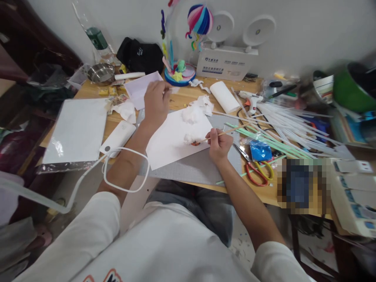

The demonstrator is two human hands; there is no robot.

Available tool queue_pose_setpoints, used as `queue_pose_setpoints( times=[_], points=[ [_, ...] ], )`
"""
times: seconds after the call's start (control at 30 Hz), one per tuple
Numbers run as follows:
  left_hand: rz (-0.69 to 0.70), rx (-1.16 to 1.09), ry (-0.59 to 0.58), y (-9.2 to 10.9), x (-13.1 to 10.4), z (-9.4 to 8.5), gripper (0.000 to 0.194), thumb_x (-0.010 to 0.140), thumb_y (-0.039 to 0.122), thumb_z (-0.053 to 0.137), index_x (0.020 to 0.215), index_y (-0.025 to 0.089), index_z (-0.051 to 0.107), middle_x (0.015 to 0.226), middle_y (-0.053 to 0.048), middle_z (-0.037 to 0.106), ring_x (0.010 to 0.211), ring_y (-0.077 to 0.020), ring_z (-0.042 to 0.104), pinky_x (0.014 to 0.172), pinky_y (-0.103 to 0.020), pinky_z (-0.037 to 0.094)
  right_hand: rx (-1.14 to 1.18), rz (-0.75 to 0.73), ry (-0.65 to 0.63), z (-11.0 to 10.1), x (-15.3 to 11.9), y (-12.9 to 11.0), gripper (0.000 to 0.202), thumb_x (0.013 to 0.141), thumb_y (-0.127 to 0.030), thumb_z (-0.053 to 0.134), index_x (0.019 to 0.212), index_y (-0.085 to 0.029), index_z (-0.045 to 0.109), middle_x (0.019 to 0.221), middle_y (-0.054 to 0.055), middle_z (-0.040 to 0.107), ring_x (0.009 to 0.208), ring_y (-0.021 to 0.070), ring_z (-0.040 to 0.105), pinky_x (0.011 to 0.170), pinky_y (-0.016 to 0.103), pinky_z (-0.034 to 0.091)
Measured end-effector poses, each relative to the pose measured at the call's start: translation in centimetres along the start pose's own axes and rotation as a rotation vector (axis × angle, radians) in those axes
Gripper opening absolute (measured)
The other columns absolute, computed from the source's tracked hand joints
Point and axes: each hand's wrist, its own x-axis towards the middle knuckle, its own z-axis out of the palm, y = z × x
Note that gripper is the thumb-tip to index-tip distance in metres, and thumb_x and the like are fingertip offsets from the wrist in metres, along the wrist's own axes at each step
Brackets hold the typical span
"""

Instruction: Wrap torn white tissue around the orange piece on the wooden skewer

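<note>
A thin wooden stick [232, 131] is held in my right hand [219, 145], whose fingers are closed round it near the right edge of a white paper sheet [167, 145]. The stick's left end meets a small orange and dark piece [195, 143] beside a small white fluffy tuft [190, 138]. A larger fluffy tuft [190, 114] lies further back on the sheet. My left hand [158, 98] is raised over the sheet's back left, fingers pinched together; whatever is between them is too small to make out.
Scissors [254, 164], green and white strips [282, 121] and a glue gun [251, 100] lie to the right. A white cable [129, 191] loops by my left forearm. At the back stand a colourful balloon model [179, 76] and a lamp box [225, 62].
</note>
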Motion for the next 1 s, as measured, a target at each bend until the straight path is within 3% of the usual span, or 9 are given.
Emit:
queue_pose_setpoints(
  times=[0.1, 0.17, 0.27, 0.33, 0.47, 0.63, 0.83, 1.0],
  points=[
    [-0.175, -0.250, -0.255, 1.9, -4.2, -1.4, 0.006, 0.089, 0.019, 0.065, 0.091, 0.018, 0.071, 0.091, -0.003, 0.074, 0.088, -0.0176, 0.066, 0.083, -0.030, 0.053, -0.055, -0.039, -0.062, 0.1, -0.2, -0.4, 0.058, 0.098, -0.061, 0.044, 0.063, -0.020, 0.064, 0.047, -0.003, 0.051, 0.046, 0.0083, 0.047, 0.053, 0.026, 0.034],
    [-0.251, -0.371, -0.461, 3.0, -7.1, -1.8, 0.010, 0.086, 0.026, 0.070, 0.088, 0.017, 0.072, 0.089, -0.002, 0.076, 0.085, -0.0173, 0.068, 0.079, -0.028, 0.053, -0.090, -0.061, -0.073, 0.2, -0.2, -0.5, 0.056, 0.098, -0.058, 0.044, 0.064, -0.020, 0.065, 0.049, -0.002, 0.055, 0.048, 0.0088, 0.051, 0.055, 0.026, 0.036],
    [-0.266, -0.453, -0.722, 3.8, -10.5, -1.5, 0.012, 0.086, 0.028, 0.069, 0.087, 0.017, 0.075, 0.088, -0.002, 0.078, 0.085, -0.0175, 0.070, 0.081, -0.028, 0.053, -0.120, -0.087, -0.074, 0.4, -0.2, -0.4, 0.053, 0.099, -0.057, 0.045, 0.067, -0.020, 0.067, 0.052, -0.001, 0.059, 0.050, 0.0100, 0.055, 0.056, 0.026, 0.039],
    [-0.218, -0.436, -0.804, 4.0, -11.8, -1.0, 0.012, 0.088, 0.024, 0.066, 0.088, 0.018, 0.076, 0.091, -0.002, 0.079, 0.087, -0.0181, 0.071, 0.085, -0.029, 0.053, -0.116, -0.091, -0.072, 0.4, -0.2, -0.3, 0.051, 0.098, -0.056, 0.046, 0.069, -0.021, 0.067, 0.052, -0.001, 0.060, 0.049, 0.0102, 0.055, 0.056, 0.026, 0.039],
    [-0.097, -0.331, -0.751, 3.8, -12.6, 0.1, 0.017, 0.090, 0.018, 0.061, 0.095, 0.018, 0.077, 0.103, -0.005, 0.079, 0.095, -0.0202, 0.072, 0.093, -0.032, 0.053, -0.115, -0.103, -0.066, 0.2, -0.2, -0.3, 0.051, 0.099, -0.056, 0.046, 0.068, -0.021, 0.067, 0.051, -0.002, 0.059, 0.048, 0.0098, 0.054, 0.055, 0.026, 0.038],
    [-0.026, -0.356, -0.676, 3.4, -12.8, 0.7, 0.023, 0.094, 0.019, 0.057, 0.105, 0.019, 0.077, 0.110, -0.005, 0.078, 0.099, -0.0192, 0.072, 0.097, -0.032, 0.053, -0.136, -0.119, 0.021, -0.1, 0.0, -0.3, 0.057, 0.100, -0.056, 0.043, 0.062, -0.020, 0.064, 0.048, -0.002, 0.056, 0.047, 0.0091, 0.052, 0.054, 0.026, 0.036],
    [-0.046, -0.351, -0.611, 3.0, -13.1, 1.0, 0.019, 0.093, 0.017, 0.059, 0.102, 0.020, 0.076, 0.110, -0.005, 0.077, 0.101, -0.0197, 0.071, 0.095, -0.033, 0.054, -0.161, -0.101, 0.018, 0.1, 0.2, 0.0, 0.053, 0.099, -0.056, 0.045, 0.068, -0.020, 0.068, 0.050, -0.002, 0.059, 0.048, 0.0094, 0.054, 0.056, 0.026, 0.038],
    [-0.055, -0.314, -0.609, 2.8, -12.9, 1.4, 0.020, 0.090, 0.013, 0.060, 0.100, 0.018, 0.076, 0.108, -0.006, 0.076, 0.100, -0.0210, 0.071, 0.090, -0.034, 0.055, -0.174, -0.118, 0.039, -0.1, 0.1, -0.1, 0.057, 0.100, -0.057, 0.042, 0.062, -0.020, 0.065, 0.048, -0.002, 0.056, 0.047, 0.0093, 0.052, 0.055, 0.026, 0.036]
  ],
)
